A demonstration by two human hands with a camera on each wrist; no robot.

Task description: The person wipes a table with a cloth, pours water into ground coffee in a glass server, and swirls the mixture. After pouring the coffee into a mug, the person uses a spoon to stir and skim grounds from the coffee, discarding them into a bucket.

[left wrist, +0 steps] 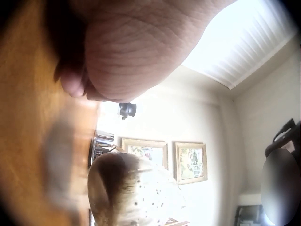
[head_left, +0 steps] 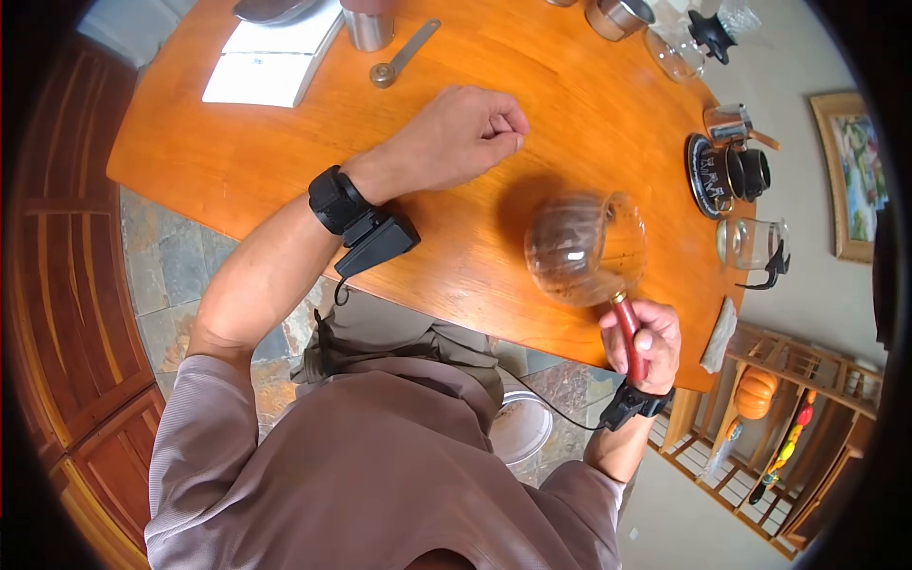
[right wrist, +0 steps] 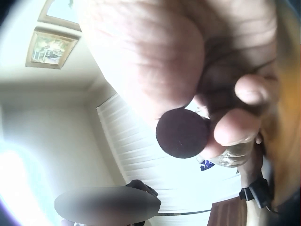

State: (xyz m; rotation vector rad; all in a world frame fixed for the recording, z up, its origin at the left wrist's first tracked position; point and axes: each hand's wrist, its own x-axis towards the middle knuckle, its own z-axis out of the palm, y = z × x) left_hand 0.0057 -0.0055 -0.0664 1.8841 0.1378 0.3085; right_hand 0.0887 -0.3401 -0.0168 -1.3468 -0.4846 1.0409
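My right hand (head_left: 646,342) grips the red-brown wooden handle (head_left: 627,328) of a round glass vessel (head_left: 570,247). Brown coating and dark specks show in the glass, which is tilted over the table's front part. The handle's dark round end (right wrist: 182,133) faces the right wrist camera, with thumb and fingers around it. My left hand (head_left: 461,133) is low over the tabletop, left of the vessel, its fingers loosely curled and holding nothing. In the left wrist view the vessel (left wrist: 131,193) appears beyond the left hand (left wrist: 136,52).
On the wooden table (head_left: 427,256), a coffee scoop (head_left: 404,55), a metal cup (head_left: 369,27) and a white booklet (head_left: 271,62) lie at the far left. Along the right edge stand a glass pot (head_left: 750,245), dark cups on a plate (head_left: 703,176) and a folded cloth (head_left: 719,337).
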